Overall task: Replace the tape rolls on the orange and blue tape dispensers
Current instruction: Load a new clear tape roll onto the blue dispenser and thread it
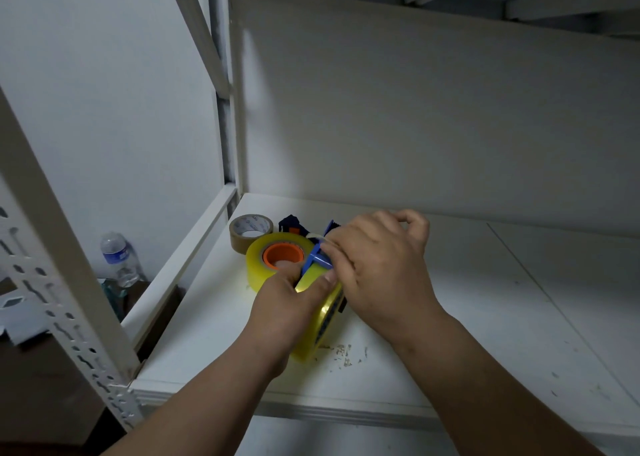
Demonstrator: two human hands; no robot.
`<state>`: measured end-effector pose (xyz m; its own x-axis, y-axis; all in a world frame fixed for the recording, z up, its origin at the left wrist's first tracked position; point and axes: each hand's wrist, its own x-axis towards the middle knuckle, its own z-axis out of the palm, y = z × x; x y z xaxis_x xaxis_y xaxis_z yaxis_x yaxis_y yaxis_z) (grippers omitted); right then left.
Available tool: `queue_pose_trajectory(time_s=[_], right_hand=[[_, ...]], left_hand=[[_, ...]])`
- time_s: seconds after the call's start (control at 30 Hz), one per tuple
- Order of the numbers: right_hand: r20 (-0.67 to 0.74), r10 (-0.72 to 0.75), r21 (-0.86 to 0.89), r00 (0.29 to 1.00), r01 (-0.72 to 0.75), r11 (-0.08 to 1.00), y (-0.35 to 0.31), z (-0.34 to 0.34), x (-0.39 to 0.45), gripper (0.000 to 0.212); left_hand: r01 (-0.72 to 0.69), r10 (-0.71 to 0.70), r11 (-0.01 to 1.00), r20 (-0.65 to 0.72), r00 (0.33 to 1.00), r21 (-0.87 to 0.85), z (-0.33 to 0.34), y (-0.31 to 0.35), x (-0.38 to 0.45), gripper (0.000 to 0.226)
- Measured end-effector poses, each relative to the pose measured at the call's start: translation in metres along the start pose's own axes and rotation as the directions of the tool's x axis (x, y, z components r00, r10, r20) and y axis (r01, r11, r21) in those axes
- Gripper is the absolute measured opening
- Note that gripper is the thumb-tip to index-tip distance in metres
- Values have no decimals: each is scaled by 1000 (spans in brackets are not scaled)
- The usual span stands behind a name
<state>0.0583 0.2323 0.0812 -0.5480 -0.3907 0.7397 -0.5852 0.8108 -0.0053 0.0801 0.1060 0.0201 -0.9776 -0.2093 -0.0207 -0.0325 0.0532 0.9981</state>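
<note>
Head view: we hold a yellow-clear roll [320,320] on edge at the shelf [485,317] front-left, left hand [291,303] clamped on its rim, axis approx. sideways. Right hand [377,268] fingers pinch the blue dispenser [317,260]. Behind, orange-cored roll [273,258] lies flat.

A white shelf [450,317] board fills the lower middle and right of the frame, its surface scuffed, with a patch of chipped marks [341,351] near the front centre and a thin seam line running diagonally down the right side. Towards the back left corner of the board lies a brown tape roll [251,232], flat on its side, and just in front of it, touching or nearly so, rests a yellowish clear tape roll [273,258] with an orange core. Behind them, a dark blue dispenser part [291,225] sits on the board, mostly hidden.
</note>
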Motion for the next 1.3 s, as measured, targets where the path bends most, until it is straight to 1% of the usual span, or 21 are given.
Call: queue_pose_trajectory(time_s=[0.03, 0.13, 0.27, 0.33, 0.43, 0.5, 0.57, 0.67, 0.7, 0.77, 0.83, 1.07, 1.13, 1.23, 1.3], right_hand=[[-14, 40, 29, 999, -39, 999, -2, -2, 1, 13], [-45, 126, 120, 991, -120, 985, -3, -10, 5, 14], [-42, 109, 90, 993, -105, 990, -2, -18, 8, 13], [-41, 123, 83, 992, -119, 989, -1, -19, 9, 14], [-68, 218, 124, 974, -209, 970, 6, -21, 13, 17], [-71, 281, 168, 957, -266, 949, 10, -21, 15, 18], [-55, 325, 194, 944, -309, 931, 13, -18, 17, 20], [-12, 370, 212, 929, -359, 909, 19, -16, 21, 20], [0, 375, 215, 927, -366, 905, 21, -15, 23, 20], [10, 362, 221, 932, -355, 908, 22, -16, 23, 21], [1, 348, 234, 938, -338, 912, 21, -17, 23, 21], [-79, 331, 243, 940, -304, 921, 18, -27, 29, 20], [-87, 339, 244, 937, -310, 919, 18, -28, 30, 21], [-102, 364, 267, 926, -327, 906, 21, -28, 29, 22], [-113, 372, 277, 921, -331, 902, 23, -28, 29, 20]], left_hand=[[5, -5, 1000, -2, 1000, -6, -1, 0, -1, 30], [15, -16, 1000, -32, 999, -20, -2, -3, 0, 29], [3, 1, 998, -54, 999, 64, -1, -4, -1, 51], [-3, 10, 995, -68, 998, 98, -2, -5, -2, 47], [2, 10, 990, -84, 996, 141, -3, -8, -1, 38], [5, 9, 987, -86, 996, 163, -4, -9, -1, 42], [17, -12, 992, -40, 999, 127, -7, -9, -3, 44], [102, -94, 994, 150, 984, -45, -13, -10, -9, 32], [132, -116, 989, 198, 973, -69, -15, -11, -10, 33], [152, -128, 985, 245, 961, -79, -15, -15, -12, 40], [145, -113, 984, 261, 959, -106, -15, -17, -14, 45], [81, -59, 990, 183, 981, -114, -10, -19, -12, 40], [63, -48, 992, 145, 988, -106, -7, -20, -10, 38], [24, -16, 996, 95, 995, -90, -4, -21, -7, 29], [3, 2, 997, 68, 998, -72, -4, -22, -6, 28]])
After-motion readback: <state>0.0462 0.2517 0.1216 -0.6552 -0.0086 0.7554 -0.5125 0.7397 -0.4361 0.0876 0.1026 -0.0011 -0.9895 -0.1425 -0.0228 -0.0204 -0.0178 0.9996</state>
